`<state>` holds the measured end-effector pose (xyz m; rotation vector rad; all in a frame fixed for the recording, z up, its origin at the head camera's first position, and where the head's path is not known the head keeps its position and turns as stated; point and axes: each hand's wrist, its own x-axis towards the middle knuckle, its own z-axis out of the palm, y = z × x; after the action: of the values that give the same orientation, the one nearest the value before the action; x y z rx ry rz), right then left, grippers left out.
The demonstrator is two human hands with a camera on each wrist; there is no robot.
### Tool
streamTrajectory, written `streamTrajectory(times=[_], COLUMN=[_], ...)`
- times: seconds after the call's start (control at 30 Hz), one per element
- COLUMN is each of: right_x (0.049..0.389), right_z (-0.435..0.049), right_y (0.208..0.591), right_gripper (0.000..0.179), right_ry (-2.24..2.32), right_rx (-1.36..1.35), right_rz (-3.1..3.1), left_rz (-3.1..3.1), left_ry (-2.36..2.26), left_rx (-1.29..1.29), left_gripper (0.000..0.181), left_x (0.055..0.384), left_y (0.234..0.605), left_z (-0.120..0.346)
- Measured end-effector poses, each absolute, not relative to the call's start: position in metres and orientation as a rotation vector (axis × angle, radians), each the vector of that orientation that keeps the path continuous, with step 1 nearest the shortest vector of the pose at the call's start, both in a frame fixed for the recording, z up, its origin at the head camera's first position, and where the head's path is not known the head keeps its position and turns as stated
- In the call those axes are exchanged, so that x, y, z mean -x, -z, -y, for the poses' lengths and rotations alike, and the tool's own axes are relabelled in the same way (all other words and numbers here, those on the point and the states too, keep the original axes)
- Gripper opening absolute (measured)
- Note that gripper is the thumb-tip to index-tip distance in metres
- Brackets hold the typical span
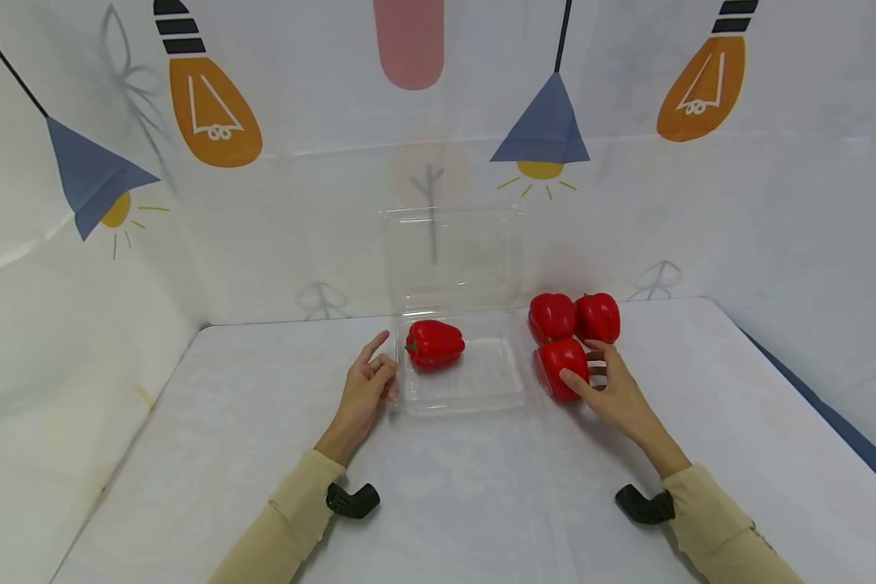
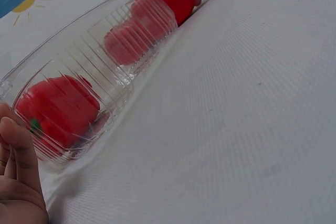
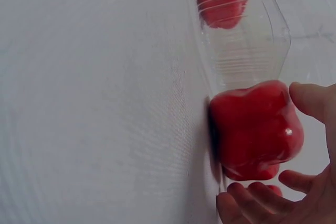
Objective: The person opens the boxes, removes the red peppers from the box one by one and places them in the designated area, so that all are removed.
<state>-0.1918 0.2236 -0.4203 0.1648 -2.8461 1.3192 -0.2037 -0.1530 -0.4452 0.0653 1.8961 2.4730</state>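
A red bell pepper (image 1: pixel 560 369) stands on the table right of a clear plastic box, with my right hand (image 1: pixel 615 395) spread around its right side. In the right wrist view the thumb touches that pepper (image 3: pixel 257 127), and a gap shows between it and the index finger. My left hand (image 1: pixel 365 395) is at the left wall of the clear plastic box (image 1: pixel 496 397), index finger extended and the others loosely bent. Whether it touches the wall, I cannot tell. Another red bell pepper (image 1: pixel 435 345) with a green stem lies on its side inside the box.
Two more red bell peppers (image 1: pixel 552 316) sit together by the table's back edge, behind the one at my right hand. The box's clear lid (image 1: pixel 453 251) stands raised against the patterned white sheet (image 1: pixel 299 219). White table cover (image 1: pixel 445 503) extends in front.
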Motion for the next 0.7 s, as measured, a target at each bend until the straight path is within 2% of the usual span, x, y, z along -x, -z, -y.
streamTrajectory(times=[0.5, 0.7], right_x=[0.1901, 0.1899], right_z=[-0.2216, -0.2207], right_y=[0.417, 0.4177], right_gripper=[0.074, 0.063], right_ry=[-1.3, -1.282], right_rx=[-0.146, -0.208], right_rz=[2.806, 2.636], left_rz=[-1.872, -1.874], left_ry=[-2.496, -2.494], left_rx=[-0.069, -0.08], left_gripper=[0.058, 0.06], left_x=[0.2031, 0.203], left_y=[0.4451, 0.4443], left_z=[0.1533, 0.1532])
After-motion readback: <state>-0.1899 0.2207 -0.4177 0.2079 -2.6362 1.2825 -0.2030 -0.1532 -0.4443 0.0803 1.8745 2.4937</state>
